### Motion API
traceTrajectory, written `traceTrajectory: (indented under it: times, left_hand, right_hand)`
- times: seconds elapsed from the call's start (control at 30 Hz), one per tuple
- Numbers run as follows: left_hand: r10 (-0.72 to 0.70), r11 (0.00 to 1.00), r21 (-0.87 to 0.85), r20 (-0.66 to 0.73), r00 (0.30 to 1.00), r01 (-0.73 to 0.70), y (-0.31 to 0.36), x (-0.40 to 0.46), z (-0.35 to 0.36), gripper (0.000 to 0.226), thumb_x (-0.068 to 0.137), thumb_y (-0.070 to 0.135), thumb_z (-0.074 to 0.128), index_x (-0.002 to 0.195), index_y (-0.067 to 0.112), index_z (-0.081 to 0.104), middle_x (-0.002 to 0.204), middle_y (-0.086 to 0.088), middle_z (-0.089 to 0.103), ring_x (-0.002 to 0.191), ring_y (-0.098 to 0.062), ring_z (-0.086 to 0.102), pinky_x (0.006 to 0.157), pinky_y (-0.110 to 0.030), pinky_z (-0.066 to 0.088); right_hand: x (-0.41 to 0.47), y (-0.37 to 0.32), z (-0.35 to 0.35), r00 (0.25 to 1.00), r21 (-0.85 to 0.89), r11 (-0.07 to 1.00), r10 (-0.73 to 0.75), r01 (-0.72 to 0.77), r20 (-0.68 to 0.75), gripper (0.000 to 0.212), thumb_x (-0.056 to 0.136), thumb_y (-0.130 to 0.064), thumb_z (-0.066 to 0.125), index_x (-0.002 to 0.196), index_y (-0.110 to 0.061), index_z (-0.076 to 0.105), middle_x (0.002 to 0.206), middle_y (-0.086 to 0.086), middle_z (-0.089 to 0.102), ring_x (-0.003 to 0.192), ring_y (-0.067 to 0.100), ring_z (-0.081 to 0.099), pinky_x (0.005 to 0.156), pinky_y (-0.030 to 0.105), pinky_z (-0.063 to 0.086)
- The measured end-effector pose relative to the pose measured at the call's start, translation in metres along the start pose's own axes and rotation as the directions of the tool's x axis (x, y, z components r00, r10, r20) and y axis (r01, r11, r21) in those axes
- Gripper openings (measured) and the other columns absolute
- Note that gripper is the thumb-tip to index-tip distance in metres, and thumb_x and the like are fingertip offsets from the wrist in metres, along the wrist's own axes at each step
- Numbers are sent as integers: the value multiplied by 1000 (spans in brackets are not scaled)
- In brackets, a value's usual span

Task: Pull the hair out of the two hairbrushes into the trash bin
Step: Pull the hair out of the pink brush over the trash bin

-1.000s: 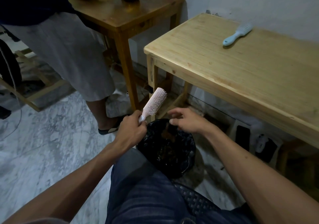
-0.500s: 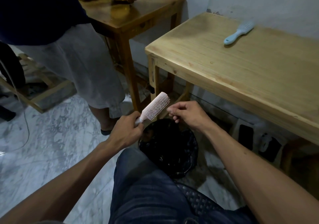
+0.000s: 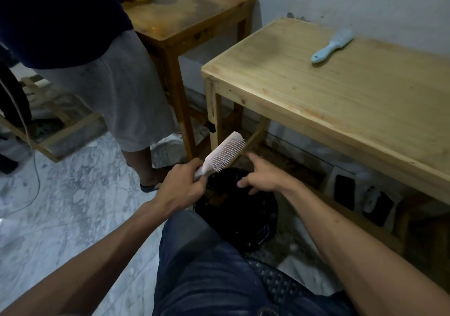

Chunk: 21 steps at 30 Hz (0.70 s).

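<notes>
My left hand (image 3: 181, 185) grips the handle of a pink hairbrush (image 3: 225, 151), which points up and to the right with its bristles facing my right hand. That right hand (image 3: 261, 177) hovers just right of the bristles with fingers spread and nothing visible in them. Both hands are above a trash bin (image 3: 243, 215) lined with a black bag, standing on the floor in front of my knee. A light blue hairbrush (image 3: 332, 45) lies on the pale wooden table (image 3: 341, 101) at the back right.
Another person (image 3: 104, 77) in grey shorts stands close on the left beside a darker wooden table (image 3: 185, 18) holding small items. Marble floor stretches to the left. Under the pale table are shelves with dark objects.
My right hand went from over the bin up to the bristles with pinched fingers, and has now opened with fingers spread. The pink brush stayed in my left hand. The person on the left shifted.
</notes>
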<state>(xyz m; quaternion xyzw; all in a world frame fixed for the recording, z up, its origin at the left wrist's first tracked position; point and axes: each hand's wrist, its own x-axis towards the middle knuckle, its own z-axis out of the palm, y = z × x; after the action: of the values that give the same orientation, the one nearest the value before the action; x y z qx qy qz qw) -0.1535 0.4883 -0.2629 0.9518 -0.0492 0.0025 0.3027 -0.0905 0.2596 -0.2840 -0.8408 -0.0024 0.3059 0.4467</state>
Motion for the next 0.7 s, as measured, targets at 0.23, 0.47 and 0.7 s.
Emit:
traceTrajectory:
  times: [0.23,0.47,0.7]
  left_hand:
    - [137,990,-24,0,991,-137,19,6,-4,35,80,29,52,109,12,63,86,-8,70,74,-27,64,63,-44,51]
    - [33,999,7,35,999,-33,-1,10,-7,32,79,27,46,107,17,59,82,4,59,67,-16,52,55,-31,33]
    - [-91,994,66,46,995,88,-26,1,0,35,87,24,54,121,17,53,98,-6,69,74,-23,61,58,-35,46]
  right_hand:
    - [-9,-17,13,966,252,943,-244,215,89,51,82,-16,83,129,-7,66,119,9,74,92,17,73,63,24,59]
    - [-20,-7,-11,962,445,856,-270,263,-48,14,93,-3,69,104,-4,78,82,8,78,69,11,68,65,20,58]
    - [-18,6,-18,985,452,876,-162,170,-57,24,98,3,60,112,-10,74,106,10,75,76,15,70,63,20,59]
